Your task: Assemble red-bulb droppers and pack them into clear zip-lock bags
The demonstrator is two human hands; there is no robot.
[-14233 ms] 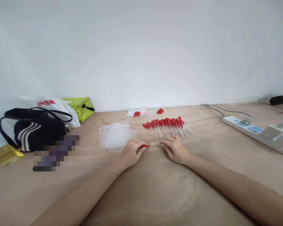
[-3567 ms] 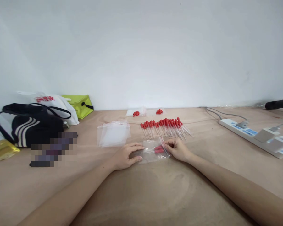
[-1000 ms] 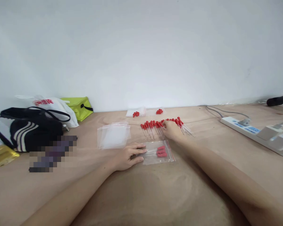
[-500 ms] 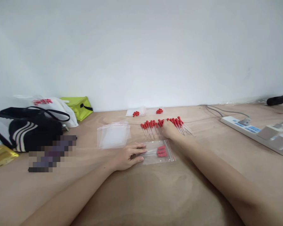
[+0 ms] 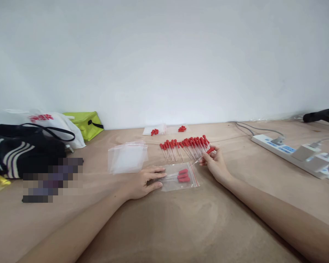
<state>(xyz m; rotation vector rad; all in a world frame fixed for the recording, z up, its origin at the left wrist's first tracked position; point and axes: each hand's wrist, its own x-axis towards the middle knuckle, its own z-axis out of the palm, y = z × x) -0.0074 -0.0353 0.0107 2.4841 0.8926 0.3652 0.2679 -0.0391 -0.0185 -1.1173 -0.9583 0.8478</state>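
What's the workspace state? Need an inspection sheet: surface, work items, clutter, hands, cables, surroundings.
Surface: brown tabletop, wood-like.
Work items: clear zip bag holding three red-bulbed droppers; dropper row behind; stacked bags left of the row; red bulbs farther back.
Clutter: black bag, white bag, green bag at left.
Left hand: fingers on the zip bag's end.
Right hand: fingers pinch one dropper, tip near the bag's red-striped edge.
Cables: grey cables by the white power strip, right.
Surroundings: pale wall behind.
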